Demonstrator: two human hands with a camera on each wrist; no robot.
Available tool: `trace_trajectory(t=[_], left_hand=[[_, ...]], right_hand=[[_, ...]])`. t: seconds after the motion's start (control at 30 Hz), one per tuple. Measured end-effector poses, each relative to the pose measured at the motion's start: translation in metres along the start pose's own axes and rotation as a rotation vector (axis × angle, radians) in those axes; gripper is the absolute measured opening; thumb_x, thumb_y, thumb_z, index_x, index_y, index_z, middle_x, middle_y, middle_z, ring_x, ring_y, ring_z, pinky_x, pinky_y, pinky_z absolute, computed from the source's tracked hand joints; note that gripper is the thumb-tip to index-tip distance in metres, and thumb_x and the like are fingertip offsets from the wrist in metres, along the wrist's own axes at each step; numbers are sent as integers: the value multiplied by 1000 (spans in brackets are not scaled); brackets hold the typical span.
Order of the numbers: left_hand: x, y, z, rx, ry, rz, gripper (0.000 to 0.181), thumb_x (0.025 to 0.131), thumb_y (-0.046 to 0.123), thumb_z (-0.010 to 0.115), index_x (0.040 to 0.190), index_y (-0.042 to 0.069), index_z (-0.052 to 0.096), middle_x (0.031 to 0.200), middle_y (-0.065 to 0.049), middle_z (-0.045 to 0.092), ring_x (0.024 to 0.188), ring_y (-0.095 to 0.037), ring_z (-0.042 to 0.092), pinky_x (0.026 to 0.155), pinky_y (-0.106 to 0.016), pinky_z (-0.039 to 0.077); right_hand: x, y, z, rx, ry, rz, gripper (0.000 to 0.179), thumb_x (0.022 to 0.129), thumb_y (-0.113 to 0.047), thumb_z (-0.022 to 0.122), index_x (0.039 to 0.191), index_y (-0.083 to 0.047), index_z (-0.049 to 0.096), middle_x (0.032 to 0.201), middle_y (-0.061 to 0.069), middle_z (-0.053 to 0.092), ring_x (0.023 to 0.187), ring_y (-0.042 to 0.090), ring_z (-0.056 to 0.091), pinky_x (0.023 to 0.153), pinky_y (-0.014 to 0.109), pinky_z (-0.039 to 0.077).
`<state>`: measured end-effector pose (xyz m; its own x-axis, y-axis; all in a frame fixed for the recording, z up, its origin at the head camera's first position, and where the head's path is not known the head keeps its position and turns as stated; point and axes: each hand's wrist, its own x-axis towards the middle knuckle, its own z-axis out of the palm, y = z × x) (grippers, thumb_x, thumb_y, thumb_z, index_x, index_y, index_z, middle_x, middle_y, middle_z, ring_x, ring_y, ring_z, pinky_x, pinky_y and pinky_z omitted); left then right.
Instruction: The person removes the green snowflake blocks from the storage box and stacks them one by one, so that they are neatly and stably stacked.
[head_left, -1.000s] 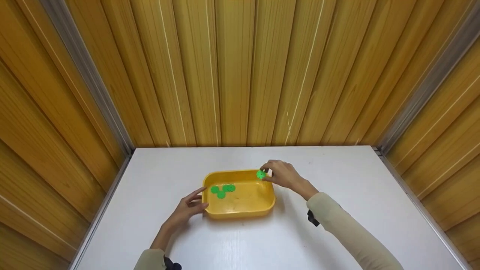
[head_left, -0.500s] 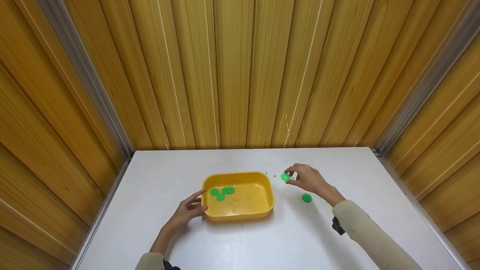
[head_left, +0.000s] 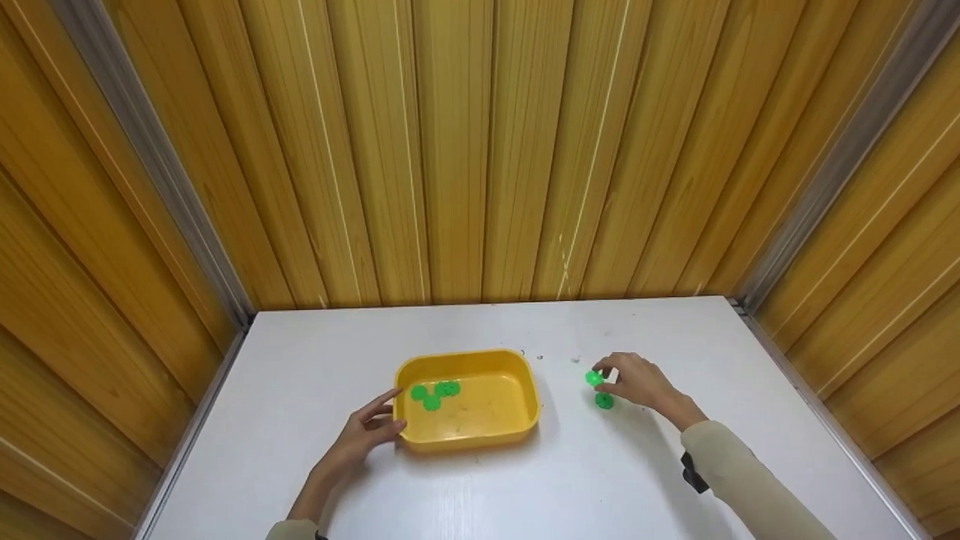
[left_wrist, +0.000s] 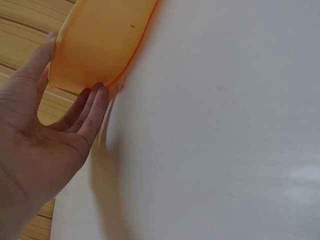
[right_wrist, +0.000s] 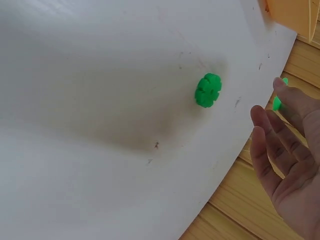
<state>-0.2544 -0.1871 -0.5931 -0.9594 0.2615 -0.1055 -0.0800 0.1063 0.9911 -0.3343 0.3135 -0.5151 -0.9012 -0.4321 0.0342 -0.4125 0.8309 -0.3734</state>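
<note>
My left hand holds the left end of a yellow plastic tray, thumb and fingers at its rim and outer wall. In the left wrist view, the fingertips meet the tray wall close to the white surface. Several green notched discs lie together in the tray's left part. To the right of the tray, my right hand pinches one green notched disc between thumb and fingers, above the table. Just below it another green notched piece lies on the table; it looks thick, perhaps stacked or joined discs.
The white table carries small dark marks behind and right of the tray. Yellow wood-patterned panels close off the back and both sides, with grey metal posts at the corners.
My right hand has moved from the tray's back right corner out to the right, bringing its green disc near the piece on the table. The left hand stays at the tray.
</note>
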Motion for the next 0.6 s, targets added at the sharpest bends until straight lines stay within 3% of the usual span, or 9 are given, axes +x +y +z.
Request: trace_trajectory(t=[0.17,0.4,0.6], left_hand=[[0,-2,1,-11,6,-11,66,99,21,68,158,12,38,147,-32,43,120,-25,65,98,-36,59],[1,-1,1,-13,16,-18,69,97,24,71,158,13,39,147,-30,44,119,-23,64,99,-38,58],[-1,-1,-2,-34,-26,16,70,99,19,68,160,10,34,147,-33,42,123,-31,63,99,-37,58]], right_hand=[[-9,13,10,6,7,28,30,86,-15,82,112,-2,75,99,9,74,89,27,68,72,39,57],[-15,22,21,38,-10,81,29,88,-13,80,114,-1,74,104,12,75,101,32,70,86,51,59],[-18,24,26,70,-24,145,29,88,-15,79,115,-4,74,107,12,75,91,21,68,81,46,58]])
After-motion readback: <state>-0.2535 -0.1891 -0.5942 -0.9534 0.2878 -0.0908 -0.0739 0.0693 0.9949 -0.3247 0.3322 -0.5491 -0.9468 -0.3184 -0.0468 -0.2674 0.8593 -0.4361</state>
